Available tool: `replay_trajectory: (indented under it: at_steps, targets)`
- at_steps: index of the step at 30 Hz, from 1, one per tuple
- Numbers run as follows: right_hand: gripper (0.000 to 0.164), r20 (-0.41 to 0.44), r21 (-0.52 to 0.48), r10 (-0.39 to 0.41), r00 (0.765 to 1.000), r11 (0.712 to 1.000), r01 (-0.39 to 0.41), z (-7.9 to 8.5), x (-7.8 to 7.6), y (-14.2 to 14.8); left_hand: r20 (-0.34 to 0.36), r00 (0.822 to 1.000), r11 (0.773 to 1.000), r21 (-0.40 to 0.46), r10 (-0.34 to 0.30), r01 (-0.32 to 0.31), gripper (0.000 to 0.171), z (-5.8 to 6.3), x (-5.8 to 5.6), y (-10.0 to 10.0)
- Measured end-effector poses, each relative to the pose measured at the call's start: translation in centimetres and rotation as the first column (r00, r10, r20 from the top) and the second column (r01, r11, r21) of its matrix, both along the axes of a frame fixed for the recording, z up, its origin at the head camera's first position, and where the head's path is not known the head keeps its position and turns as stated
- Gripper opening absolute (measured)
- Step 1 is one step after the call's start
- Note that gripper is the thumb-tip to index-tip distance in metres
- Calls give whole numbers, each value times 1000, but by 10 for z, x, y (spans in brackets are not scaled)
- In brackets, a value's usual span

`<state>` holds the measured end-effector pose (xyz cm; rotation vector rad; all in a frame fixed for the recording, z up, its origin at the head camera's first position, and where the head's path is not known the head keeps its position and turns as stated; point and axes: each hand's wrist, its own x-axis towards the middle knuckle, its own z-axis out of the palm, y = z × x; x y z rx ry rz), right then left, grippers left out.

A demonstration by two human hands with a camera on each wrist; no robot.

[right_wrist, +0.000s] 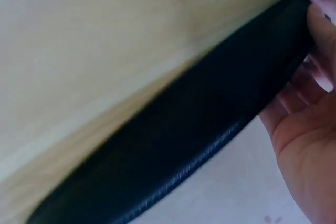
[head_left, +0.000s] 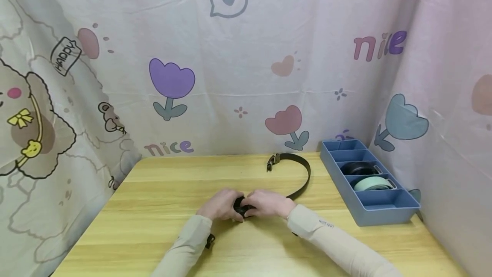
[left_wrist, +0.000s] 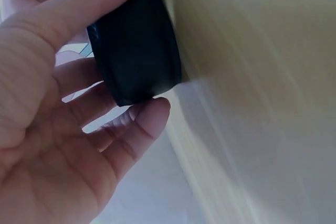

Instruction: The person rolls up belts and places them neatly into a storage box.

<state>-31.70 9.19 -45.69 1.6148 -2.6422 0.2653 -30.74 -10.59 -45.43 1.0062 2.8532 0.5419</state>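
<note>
A black belt (head_left: 301, 186) is partly wound into a small roll between my two hands near the middle of the table. From the roll, its loose length passes under my right hand and curves back to a metal buckle (head_left: 276, 159). My left hand (head_left: 222, 204) holds the roll, with thumb and fingers around it; the left wrist view shows the roll's dark outer face (left_wrist: 137, 51) with stitched edges. My right hand (head_left: 269, 203) pinches the belt at the roll's right side. In the right wrist view a long stretch of strap (right_wrist: 173, 124) runs out from those fingers.
At the right stands a blue-grey divided box (head_left: 346, 198). Two of its compartments hold rolled belts, one black (head_left: 359, 168) and one mint green (head_left: 373, 184). The wooden table (head_left: 165, 183) ends at a printed curtain (head_left: 230, 72) behind and at both sides.
</note>
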Motion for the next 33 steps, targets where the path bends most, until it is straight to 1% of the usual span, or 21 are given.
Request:
replay_trajectory:
  at_steps: [3,6,8,9,10,12,14,15,19,22,24,27,29,31,33]
  targets:
    - [7,-16,-8,-5,1000,1000,5,-2,1,-1,12,999,999,17,45,-45,38,0,3,0]
    - [6,-20,-14,-18,1000,1000,18,-4,2,-2,4,996,995,33,93,-93,44,-1,6,2]
    - [4,-8,-12,-18,1000,1000,18,-4,2,-1,-11,994,994,34,109,-108,45,-2,6,3]
    - [4,-1,-10,-17,1000,1000,17,-4,2,-1,-21,994,994,27,111,-111,45,-3,6,3]
    - [7,6,-4,-17,1000,1000,17,-4,2,0,-27,994,994,23,110,-109,44,-3,5,3]
    - [17,17,8,-19,1000,1000,19,-3,2,3,-22,994,994,20,104,-104,42,-4,3,3]
    - [29,20,17,-31,999,999,31,-3,2,6,-12,997,996,23,82,-82,40,-5,1,2]
    - [32,24,17,-39,999,999,38,-3,2,7,-2,998,997,28,68,-68,39,-6,-1,1]
    - [32,17,3,-54,998,999,54,-2,1,9,42,999,999,51,17,-19,36,-6,-5,1]
    - [22,-11,-8,-45,999,999,45,-2,0,7,48,998,998,58,30,-33,37,-3,-3,2]
    - [16,-37,-14,-28,999,1000,28,-2,0,4,42,997,996,65,62,-65,37,-2,-1,4]
    - [10,-69,-30,4,998,1000,-6,-3,0,1,11,995,993,68,97,-98,39,-2,2,6]
    - [15,-71,-32,22,997,999,-24,-4,0,1,-8,994,992,62,108,-107,39,-2,2,7]
    - [23,-55,-35,27,998,999,-29,-4,0,3,-32,994,994,44,104,-103,38,-3,1,6]
    - [31,-37,-41,27,999,999,-28,-5,0,5,-38,995,995,27,97,-96,39,-3,0,5]
